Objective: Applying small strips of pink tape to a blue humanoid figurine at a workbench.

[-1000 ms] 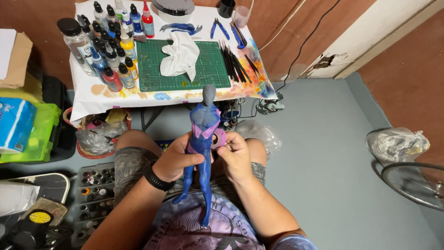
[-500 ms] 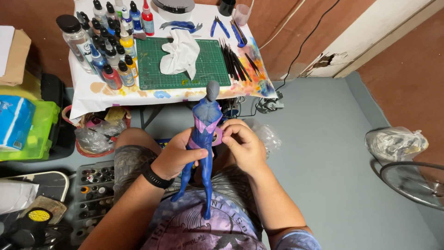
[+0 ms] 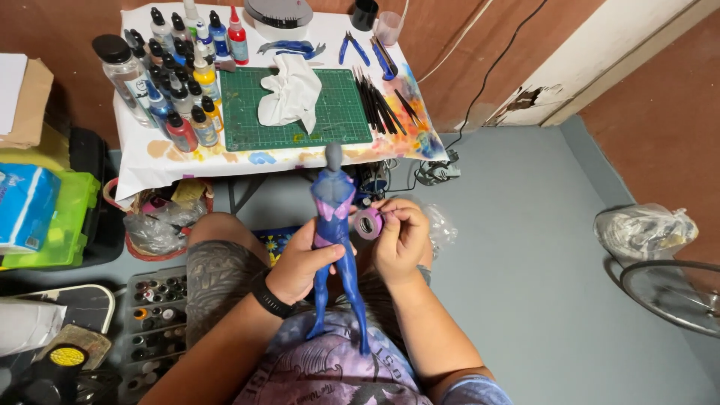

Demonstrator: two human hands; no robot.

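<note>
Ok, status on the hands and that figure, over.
Left hand gripping blue figure at the waist, upright. Right hand pinching purple tape roll beside it. Nothing between hands and figure.

1. A small work table [image 3: 150, 161] covered in a paint-stained white sheet is set against a reddish-brown wall [image 3: 75, 22].
2. A grey-blue floor [image 3: 525, 262] is seen to the right of the table and under it.
3. A white, chipped door frame [image 3: 600, 60] is found right of the table, with a black cable [image 3: 480, 82] run down the wall between them.
4. Even, soft light is spread over the table.
</note>
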